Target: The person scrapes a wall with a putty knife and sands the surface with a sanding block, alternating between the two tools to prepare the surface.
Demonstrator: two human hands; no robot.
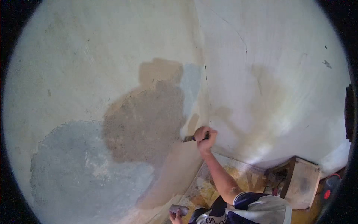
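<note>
My right hand [206, 137] is closed round the dark handle of a scraper [189, 139]. Its blade points left and meets the left wall close to the corner, at the right side of a rough bare patch [145, 123]. Low in the view, my left hand [175, 217] grips a small greyish block [179, 210], whose exact kind I cannot make out. The block is held apart from the scraper, in front of my torso. Paint has come off the left wall [93, 48] over a wide grey-blue area [82, 168], with ragged edges.
The right wall [231, 74] meets the left one in a cracked corner. Beneath it the floor [238, 171] is littered with flakes. A wooden stool-like piece [302, 183] stands at the lower right, beside a dark object with a red spot [327, 194]. Shadows fall on both walls.
</note>
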